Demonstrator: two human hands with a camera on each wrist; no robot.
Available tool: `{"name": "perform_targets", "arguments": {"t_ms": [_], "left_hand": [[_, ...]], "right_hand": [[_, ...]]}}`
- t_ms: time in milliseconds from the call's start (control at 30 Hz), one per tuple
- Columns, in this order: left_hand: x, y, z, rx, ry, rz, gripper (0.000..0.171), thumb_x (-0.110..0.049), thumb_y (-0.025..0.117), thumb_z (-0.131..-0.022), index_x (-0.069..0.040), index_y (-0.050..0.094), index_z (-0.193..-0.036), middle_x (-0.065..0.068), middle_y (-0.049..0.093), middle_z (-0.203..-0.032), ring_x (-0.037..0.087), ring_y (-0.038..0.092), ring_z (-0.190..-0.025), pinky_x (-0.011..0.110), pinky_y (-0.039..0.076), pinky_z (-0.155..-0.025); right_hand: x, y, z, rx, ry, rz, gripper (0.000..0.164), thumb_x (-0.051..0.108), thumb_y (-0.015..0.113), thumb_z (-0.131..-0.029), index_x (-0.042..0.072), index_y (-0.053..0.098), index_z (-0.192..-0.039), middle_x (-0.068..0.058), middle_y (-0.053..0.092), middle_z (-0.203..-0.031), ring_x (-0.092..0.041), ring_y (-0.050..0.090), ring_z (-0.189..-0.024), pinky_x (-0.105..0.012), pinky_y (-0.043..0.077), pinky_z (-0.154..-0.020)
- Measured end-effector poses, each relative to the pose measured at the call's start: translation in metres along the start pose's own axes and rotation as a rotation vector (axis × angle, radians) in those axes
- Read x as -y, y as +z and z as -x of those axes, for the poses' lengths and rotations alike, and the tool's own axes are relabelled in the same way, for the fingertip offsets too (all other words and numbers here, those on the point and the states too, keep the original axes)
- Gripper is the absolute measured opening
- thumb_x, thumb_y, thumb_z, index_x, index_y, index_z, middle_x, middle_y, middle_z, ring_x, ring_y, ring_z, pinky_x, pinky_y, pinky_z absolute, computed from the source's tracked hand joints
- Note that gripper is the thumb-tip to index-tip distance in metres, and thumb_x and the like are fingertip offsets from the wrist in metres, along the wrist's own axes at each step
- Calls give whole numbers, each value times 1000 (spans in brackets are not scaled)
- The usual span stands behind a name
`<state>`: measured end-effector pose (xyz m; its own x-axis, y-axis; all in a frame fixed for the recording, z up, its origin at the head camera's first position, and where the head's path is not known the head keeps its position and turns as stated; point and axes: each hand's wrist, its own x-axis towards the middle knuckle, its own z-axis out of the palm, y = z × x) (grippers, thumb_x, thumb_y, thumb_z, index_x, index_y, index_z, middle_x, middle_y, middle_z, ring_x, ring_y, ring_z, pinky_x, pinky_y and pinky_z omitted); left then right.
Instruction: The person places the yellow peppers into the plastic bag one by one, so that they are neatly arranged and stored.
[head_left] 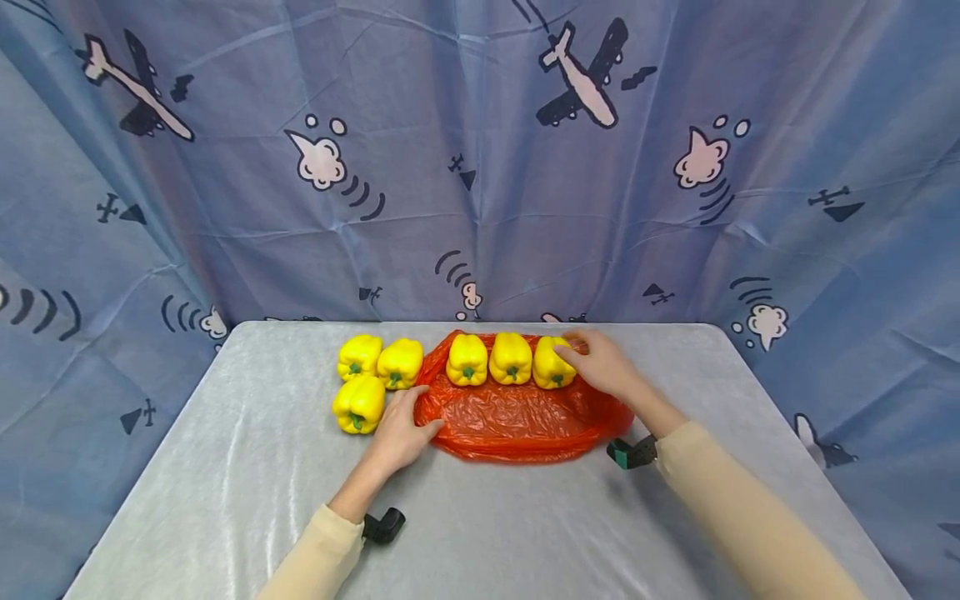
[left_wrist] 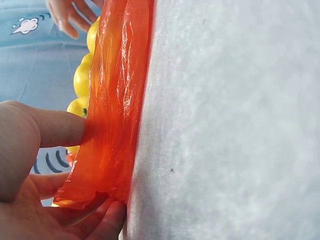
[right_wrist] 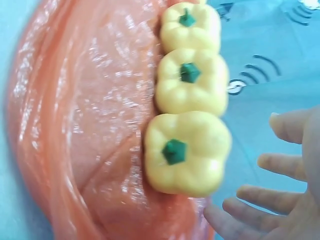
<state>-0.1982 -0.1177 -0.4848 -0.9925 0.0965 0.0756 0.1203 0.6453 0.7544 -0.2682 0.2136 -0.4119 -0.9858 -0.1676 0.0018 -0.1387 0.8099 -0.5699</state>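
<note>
The left hand (head_left: 401, 433) pinches the orange plastic bag's (head_left: 517, 417) nine-o'clock edge on the tabletop (head_left: 225, 500), while the right hand (head_left: 607, 367), fingers loose, touches the three-o'clock yellow pepper (head_left: 552, 364) inside; tugging the flimsy film could roll peppers out.

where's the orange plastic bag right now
In the head view the orange plastic bag lies flat mid-table under a row of three yellow peppers, between the left hand gripping its left edge and the right hand.
</note>
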Motion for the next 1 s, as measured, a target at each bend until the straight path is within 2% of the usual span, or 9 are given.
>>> {"name": "perform_targets", "arguments": {"t_ms": [200,433,667,1000], "left_hand": [[2,-1,-1,-1,0,-1,60,-19,76,-90,2,52,-141,24,51,-141,39,47,-132,53,36,-112],[2,-2,1,4,-5,-1,60,-18,75,-90,2,52,-142,24,50,-142,39,47,-133,54,36,-113],[1,-2,0,5,-7,-1,60,-17,75,-90,1,52,-142,24,50,-142,38,46,-134,53,35,-113],[0,0,-1,13,-8,-6,59,-14,74,-91,1,51,-143,23,50,-142,37,46,-135,53,35,-114]], "right_hand": [[-2,-19,16,-33,-39,-37,55,42,54,-104,-2,56,-138,-25,57,-137,-43,55,-124,-58,47,-101],[-14,-31,36,-81,-38,-72,52,37,56,-104,-2,56,-140,-25,56,-140,-45,54,-126,-59,48,-99],[-31,-33,49,-108,-18,-109,48,30,58,-104,-2,55,-139,-26,52,-142,-46,47,-131,-61,44,-104],[-60,-26,63,-117,6,-184,52,31,60,-104,-4,52,-142,-28,47,-146,-49,40,-136,-63,40,-106]]}}
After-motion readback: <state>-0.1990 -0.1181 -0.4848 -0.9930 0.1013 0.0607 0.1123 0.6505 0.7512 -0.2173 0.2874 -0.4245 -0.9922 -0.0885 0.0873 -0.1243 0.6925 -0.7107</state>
